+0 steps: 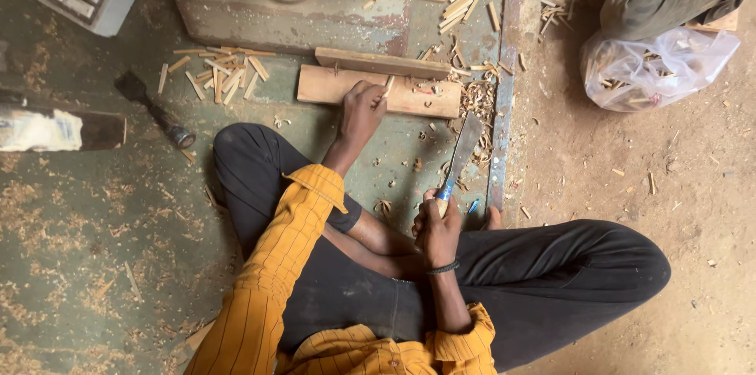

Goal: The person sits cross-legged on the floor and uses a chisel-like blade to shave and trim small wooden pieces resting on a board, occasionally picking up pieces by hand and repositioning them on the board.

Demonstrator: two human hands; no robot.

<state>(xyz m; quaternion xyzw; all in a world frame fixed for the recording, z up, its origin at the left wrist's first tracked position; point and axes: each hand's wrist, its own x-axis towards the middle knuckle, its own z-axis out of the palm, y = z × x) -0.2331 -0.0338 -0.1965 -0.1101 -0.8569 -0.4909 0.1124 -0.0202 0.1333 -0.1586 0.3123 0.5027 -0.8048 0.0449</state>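
The left hand (361, 113) is pinching a small wooden stick (388, 85) upright on the wooden board (409, 96); nearer, to its right, the right hand (438, 227) is gripping a broad-bladed knife (461, 153).

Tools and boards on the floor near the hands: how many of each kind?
Wooden boards: 2
Broad-bladed knife, in the right hand: 1
Dark-handled tool lying at left: 1
Thin stick, in the left hand: 1
Total: 5
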